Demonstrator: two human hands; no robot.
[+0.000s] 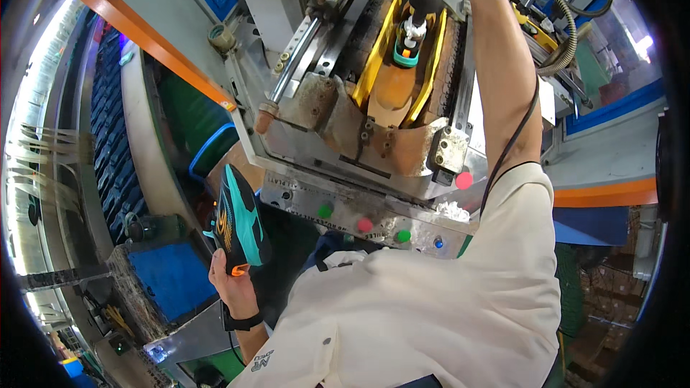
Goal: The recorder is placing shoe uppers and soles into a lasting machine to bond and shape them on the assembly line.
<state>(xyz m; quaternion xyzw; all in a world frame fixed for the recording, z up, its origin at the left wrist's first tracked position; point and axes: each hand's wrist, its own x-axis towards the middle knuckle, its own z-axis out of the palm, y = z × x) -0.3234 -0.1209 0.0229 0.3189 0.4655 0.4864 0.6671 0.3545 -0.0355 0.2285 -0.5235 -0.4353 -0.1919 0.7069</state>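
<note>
Your left hand [231, 284] is closed around the heel end of a black and teal shoe [239, 219] at the lower left of the frame. The shoe's long axis runs almost vertical, its toe pointing to the upper left. It has orange marks near your fingers. Its toe is near the metal edge of the press machine [374, 205], with open room to the left. Your right hand reaches up out of the frame, so I cannot tell its grip.

The shoe [238, 219] is black with teal panels and orange accents.
</note>
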